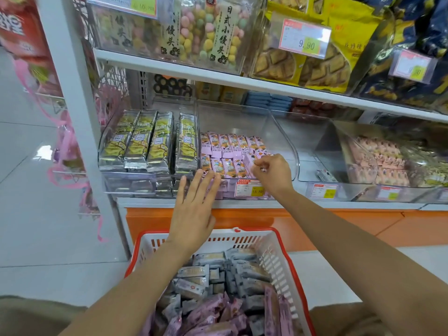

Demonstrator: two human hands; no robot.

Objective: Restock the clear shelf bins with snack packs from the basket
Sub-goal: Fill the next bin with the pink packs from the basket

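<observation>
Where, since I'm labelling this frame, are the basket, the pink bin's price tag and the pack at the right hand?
basket [242,241]: head view, white back wall.
price tag [257,191]: head view, yellow patch.
pink pack [247,163]: head view, visible left part of its face.

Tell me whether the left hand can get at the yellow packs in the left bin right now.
Probably yes. The left hand is open and empty, and the yellow packs lie just to its left in an open-topped bin, with nothing between.

Both bare arms outstretched, left hand [194,212] flat with fingers straight, right hand [274,174] curled, pinching a pink pack [248,161].
</observation>
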